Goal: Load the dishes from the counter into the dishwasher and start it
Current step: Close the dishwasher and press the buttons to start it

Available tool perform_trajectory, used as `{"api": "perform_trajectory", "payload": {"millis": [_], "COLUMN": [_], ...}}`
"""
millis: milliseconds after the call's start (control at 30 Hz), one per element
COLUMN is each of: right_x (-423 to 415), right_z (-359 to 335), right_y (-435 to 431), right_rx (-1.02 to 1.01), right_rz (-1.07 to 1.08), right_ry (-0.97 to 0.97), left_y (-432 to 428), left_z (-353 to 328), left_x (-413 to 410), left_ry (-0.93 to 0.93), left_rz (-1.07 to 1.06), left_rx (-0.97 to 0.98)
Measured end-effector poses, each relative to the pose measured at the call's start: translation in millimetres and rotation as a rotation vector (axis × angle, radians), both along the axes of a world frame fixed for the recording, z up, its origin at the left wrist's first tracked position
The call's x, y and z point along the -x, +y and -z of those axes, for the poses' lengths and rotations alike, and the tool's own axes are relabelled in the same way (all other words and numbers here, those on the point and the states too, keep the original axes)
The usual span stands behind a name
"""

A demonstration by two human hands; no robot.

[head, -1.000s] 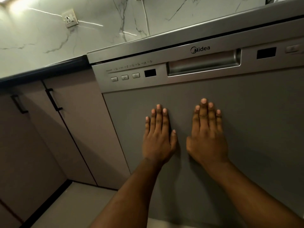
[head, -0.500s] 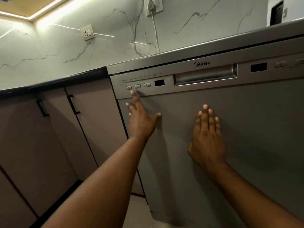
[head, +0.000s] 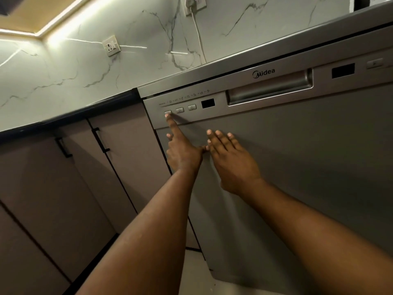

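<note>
Left hand — index finger out, gripping nothing — presses the leftmost button; right hand lies flat on the dishwasher door.

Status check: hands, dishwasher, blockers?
Left hand index tip on leftmost panel button. Right hand flat on dishwasher door, door closed. Panel display dark. Nothing blocking the buttons.

A white wall socket sits on the marble backsplash. Right of the socket hangs a plugged cable. Below the socket are 2 cabinet doors with black handles.
</note>
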State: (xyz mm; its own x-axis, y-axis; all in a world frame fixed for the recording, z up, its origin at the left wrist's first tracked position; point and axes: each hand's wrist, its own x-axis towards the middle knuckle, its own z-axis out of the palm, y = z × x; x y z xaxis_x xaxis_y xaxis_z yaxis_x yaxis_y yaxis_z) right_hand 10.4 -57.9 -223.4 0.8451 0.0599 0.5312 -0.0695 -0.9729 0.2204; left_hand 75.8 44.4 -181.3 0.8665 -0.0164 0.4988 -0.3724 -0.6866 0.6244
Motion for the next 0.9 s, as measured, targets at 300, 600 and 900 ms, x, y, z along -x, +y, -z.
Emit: {"api": "perform_trajectory", "payload": {"millis": [300,600,900], "right_x": [3.8,7.0,6.2], "right_z": [-6.3,-6.8,-7.7], "right_y": [7.6,6.6,9.8], "right_rx": [-0.047,-0.056,-0.057], "right_rz": [0.045,0.032,0.064], "right_ry": [0.104,0.074,0.087], "left_y": [9.5,10.0,6.3], "left_z": [-4.0,-8.7,-6.6], "left_x": [-3.8,-8.6,-5.5], "left_ry": [-0.032,-0.059,-0.067], "left_rz": [-0.057,-0.063,-0.021], "left_rx": [-0.100,-0.279,-0.279]}}
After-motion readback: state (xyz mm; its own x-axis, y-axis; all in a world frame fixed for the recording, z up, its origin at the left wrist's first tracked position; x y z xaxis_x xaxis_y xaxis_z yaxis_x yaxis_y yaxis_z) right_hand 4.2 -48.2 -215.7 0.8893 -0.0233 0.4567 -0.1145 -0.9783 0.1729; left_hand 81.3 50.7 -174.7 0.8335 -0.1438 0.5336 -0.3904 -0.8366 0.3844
